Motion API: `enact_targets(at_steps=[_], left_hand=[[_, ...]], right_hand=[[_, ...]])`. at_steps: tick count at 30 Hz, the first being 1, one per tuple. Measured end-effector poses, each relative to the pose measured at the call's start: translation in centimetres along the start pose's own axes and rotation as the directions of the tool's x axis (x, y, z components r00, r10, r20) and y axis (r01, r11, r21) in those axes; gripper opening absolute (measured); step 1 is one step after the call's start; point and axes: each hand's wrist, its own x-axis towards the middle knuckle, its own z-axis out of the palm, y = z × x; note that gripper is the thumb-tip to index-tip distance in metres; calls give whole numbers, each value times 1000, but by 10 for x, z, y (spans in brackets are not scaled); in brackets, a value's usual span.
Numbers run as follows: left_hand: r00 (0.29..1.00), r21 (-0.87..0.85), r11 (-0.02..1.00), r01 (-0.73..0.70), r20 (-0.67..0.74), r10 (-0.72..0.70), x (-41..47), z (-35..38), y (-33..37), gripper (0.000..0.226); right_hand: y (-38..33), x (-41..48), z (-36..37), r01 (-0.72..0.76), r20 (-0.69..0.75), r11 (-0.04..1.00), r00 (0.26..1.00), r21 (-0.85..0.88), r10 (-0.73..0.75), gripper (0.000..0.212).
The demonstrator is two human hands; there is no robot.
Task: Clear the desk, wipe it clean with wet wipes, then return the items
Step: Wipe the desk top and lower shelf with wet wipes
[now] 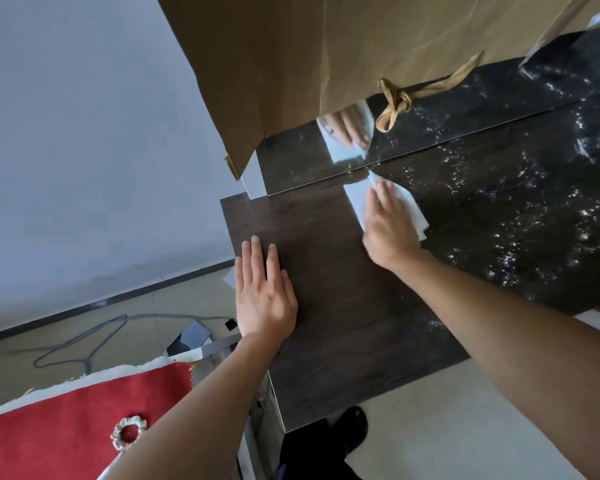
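Note:
The dark wooden desk [329,271] runs from the lower middle to the far right, its right half speckled with wet droplets. My right hand [390,226] presses flat on a white wet wipe [411,209] near the desk's back edge, next to a mirror. My left hand [264,292] lies flat with fingers apart on the desk's left edge and holds nothing. The mirror [291,161] behind the desk reflects the wipe and my fingers.
A brown paper sheet [326,53] with a tied ribbon [395,105] hangs over the mirror's top. Left of the desk lie a red rug [66,427], a grey cable [94,337] and small boxes on the floor. A black shoe [352,427] shows below the desk.

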Motion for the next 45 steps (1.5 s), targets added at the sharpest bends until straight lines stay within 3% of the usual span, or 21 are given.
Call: enact_targets(at_steps=[3,5,8,11,14,16,20,21,23,25,27,28,29,31,32,34,37,40,42,43,45], left_hand=[[1000,-2,1000,-6,-3,6,-1,0,0,48],[1000,12,1000,-5,7,5,0,-1,0,49],[1000,25,1000,-4,24,4,0,-2,0,51],[999,33,999,-4,37,3,1,-2,0,51],[999,49,999,-1,48,-1,1,-2,0,52],[998,57,998,-1,55,-2,1,-1,0,51],[999,51,999,-3,55,1,1,-2,0,51],[999,51,999,-1,53,-1,1,-2,0,51],[999,52,999,2,47,-4,2,-2,0,51],[999,49,999,-4,43,2,2,-2,1,51],[999,48,999,-9,40,7,2,-2,1,51],[999,47,999,-7,40,6,2,-2,0,51],[999,45,999,-7,42,5,2,-1,0,50],[999,41,999,-6,46,4,1,-1,0,50],[999,41,999,-6,47,4,1,-1,0,49],[999,41,999,-12,48,10,1,-2,0,49],[999,25,1000,-14,32,14,2,-1,0,49],[999,1,1000,-23,28,23,1,-1,-1,49],[999,-14,1000,-26,28,26,2,-1,-2,49],[999,-14,1000,-22,31,23,2,-1,-1,49],[999,-6,1000,-13,32,13,2,-1,-1,49]], right_hand=[[-36,-1,17,258,63,966,964,13,-258,60],[-18,9,20,332,-14,943,943,28,-332,52],[38,33,0,56,-114,996,991,-64,-64,68],[63,47,-26,-306,-86,921,952,-241,294,63],[29,55,-22,-410,-171,886,910,-219,379,45],[-6,51,-5,-320,-195,944,934,-81,299,37],[-22,35,9,54,-169,994,985,94,-38,38],[-8,41,3,35,-207,992,978,124,-9,33],[22,57,-11,-168,-270,968,939,189,215,21],[40,76,-22,-422,-252,857,830,298,497,16],[26,86,-20,-546,-236,754,729,365,642,15],[7,84,-15,-527,-233,752,734,397,637,16],[-14,78,-7,-448,-240,790,784,419,572,15],[-45,55,13,-181,-234,900,928,396,289,10],[-48,46,17,-48,-224,925,964,378,142,8],[-40,49,13,34,-196,924,980,380,45,8],[-42,55,8,-26,-216,925,970,379,116,16],[-69,6,13,243,-142,868,969,433,-200,21],[-61,-28,11,336,-63,823,936,458,-347,17],[-47,-29,6,327,-60,833,940,447,-337,18],[-14,-4,0,212,-130,895,976,393,-174,25]])
